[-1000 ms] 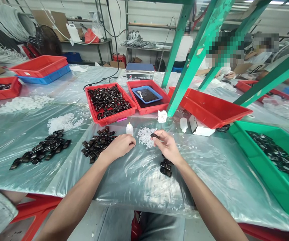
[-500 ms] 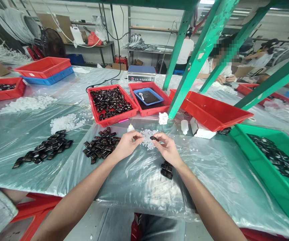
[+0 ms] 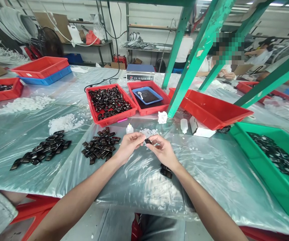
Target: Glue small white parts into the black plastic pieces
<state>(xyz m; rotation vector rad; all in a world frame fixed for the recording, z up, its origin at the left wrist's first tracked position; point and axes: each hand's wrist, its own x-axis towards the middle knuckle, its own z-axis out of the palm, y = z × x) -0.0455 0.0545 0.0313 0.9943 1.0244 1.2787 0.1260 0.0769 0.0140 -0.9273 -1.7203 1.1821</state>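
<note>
Between thumb and fingers, my right hand (image 3: 161,147) pinches a small glossy black plastic piece (image 3: 147,141). My left hand (image 3: 131,144) is closed in a pinch right beside it; whatever its fingertips hold is too small to make out. Behind the fingers lies a scatter of small white translucent bits (image 3: 150,132). A pile of black pieces (image 3: 100,146) sits to the left of my left hand, and a few more black pieces (image 3: 166,172) lie under my right wrist. A small white bottle with a yellow tip (image 3: 129,128) stands just behind my left hand.
Red trays (image 3: 92,112) stand ahead, one full of black pieces, one holding a blue tray (image 3: 161,99). Green frame legs (image 3: 184,70) rise beyond my right hand. A green bin (image 3: 256,170) is at right. White bits (image 3: 65,124) and black pieces (image 3: 40,149) lie left. Other people work behind.
My hands have come together: the right hand moved left with the black piece, and the left fingertips now meet it. The view has shifted slightly.
</note>
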